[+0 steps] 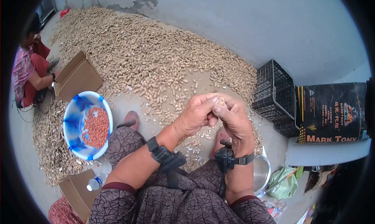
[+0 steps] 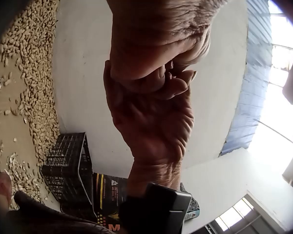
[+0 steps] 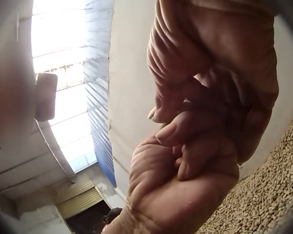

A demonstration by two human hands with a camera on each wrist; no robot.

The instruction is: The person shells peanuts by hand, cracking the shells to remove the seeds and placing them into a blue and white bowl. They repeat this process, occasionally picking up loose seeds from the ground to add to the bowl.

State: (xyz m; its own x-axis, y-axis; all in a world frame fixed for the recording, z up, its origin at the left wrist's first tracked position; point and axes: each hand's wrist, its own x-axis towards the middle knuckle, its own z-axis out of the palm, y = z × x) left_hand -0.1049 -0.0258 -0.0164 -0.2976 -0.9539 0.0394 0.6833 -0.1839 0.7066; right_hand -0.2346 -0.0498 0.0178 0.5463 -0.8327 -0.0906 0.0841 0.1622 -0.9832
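In the head view my left hand [image 1: 195, 114] and right hand [image 1: 236, 116] meet in front of my knees, thumbs and fingertips together. Between them they pinch a peanut [image 1: 221, 101], of which only a small pale part shows; the curled fingers cover the rest. Both wrist views show the left hand [image 2: 161, 44] and the right hand [image 3: 254, 63] from close up, fingers folded against each other, with the peanut hidden. Beyond the hands a wide heap of unshelled peanuts [image 1: 144, 56] spreads over the floor.
A blue-and-white basin [image 1: 73, 124] of shelled red peanuts [image 1: 96, 128] stands left of my knee, beside a cardboard box [image 1: 80, 79]. Another person [image 1: 33, 69] squats at far left. Right are black crates [image 1: 273, 93], a black sack [image 1: 332, 112] and a metal bowl [image 1: 261, 171].
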